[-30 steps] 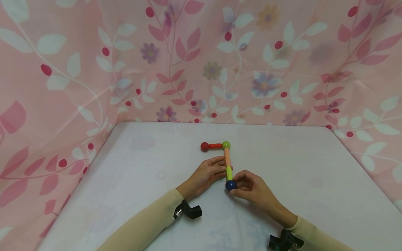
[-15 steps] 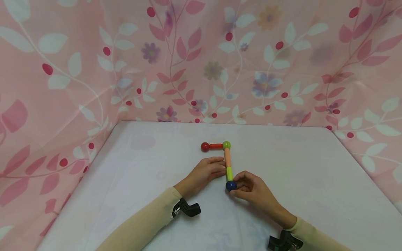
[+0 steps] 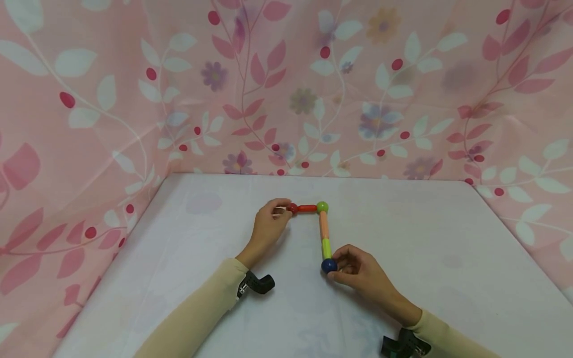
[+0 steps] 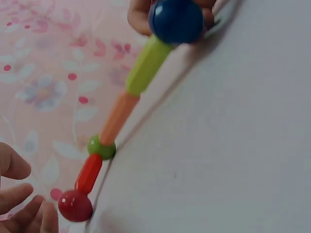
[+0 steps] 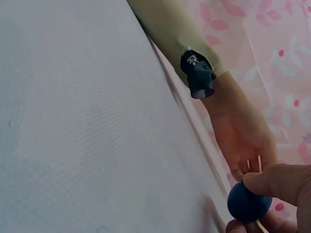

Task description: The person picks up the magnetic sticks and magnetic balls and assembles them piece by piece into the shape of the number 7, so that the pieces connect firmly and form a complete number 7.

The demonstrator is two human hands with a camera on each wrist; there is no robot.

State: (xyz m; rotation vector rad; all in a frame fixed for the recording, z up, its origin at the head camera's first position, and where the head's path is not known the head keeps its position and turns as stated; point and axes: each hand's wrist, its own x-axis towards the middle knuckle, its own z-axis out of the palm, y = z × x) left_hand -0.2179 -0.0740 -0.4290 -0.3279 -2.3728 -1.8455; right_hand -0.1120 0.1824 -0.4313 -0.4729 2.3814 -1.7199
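An L-shaped chain of toy building rods and balls lies on the white table. My right hand (image 3: 364, 273) pinches the dark blue ball (image 5: 249, 201) at its near end, thumb on top in the right wrist view. From that ball run a yellow-green rod (image 4: 148, 66), an orange rod (image 4: 119, 118) and a green ball (image 3: 322, 207). A red rod (image 3: 307, 208) goes left from the green ball to a red ball (image 4: 75, 205). My left hand (image 3: 267, 226) is at the red ball, fingers spread around its left side; a small gap shows in the left wrist view.
The white table (image 3: 425, 223) spreads around the chain. Pink floral cloth (image 3: 286, 99) hangs behind it and at the left. A black wrist camera (image 3: 257, 283) sits on the left sleeve, and another black camera (image 3: 405, 343) on the right one.
My left hand has left the orange and yellow-green rods and moved up and left to the red ball. The right hand and the chain have stayed nearly still.
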